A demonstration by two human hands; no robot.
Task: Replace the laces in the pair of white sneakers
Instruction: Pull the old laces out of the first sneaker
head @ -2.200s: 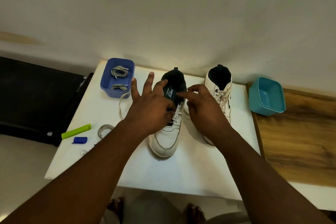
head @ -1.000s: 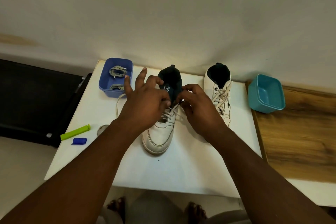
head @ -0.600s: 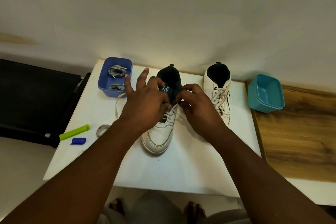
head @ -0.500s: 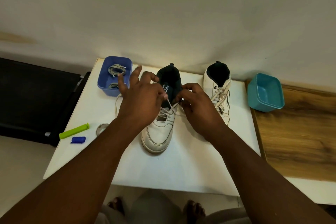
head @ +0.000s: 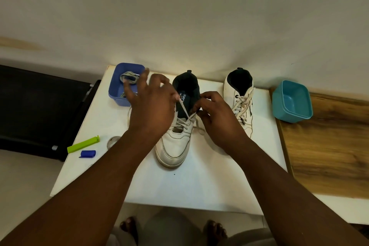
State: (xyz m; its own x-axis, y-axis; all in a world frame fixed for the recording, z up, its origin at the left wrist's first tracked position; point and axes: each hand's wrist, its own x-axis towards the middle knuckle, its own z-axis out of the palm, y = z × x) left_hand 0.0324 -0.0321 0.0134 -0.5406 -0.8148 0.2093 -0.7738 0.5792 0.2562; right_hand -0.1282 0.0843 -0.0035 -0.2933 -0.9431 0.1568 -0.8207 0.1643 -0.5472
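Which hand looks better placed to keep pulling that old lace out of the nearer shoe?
The left hand: it pinches the white lace, drawn taut up from the eyelets. The right hand steadies the sneaker at its tongue.

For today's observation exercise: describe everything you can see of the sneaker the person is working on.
The near sneaker is white, leather-like, with stitched panels, a dark lining and a raised dark tongue. It stands upright on the white table, toe towards the person. Its white lace is partly undone; the left hand pulls one strand up, while the right hand holds the shoe's upper edge.
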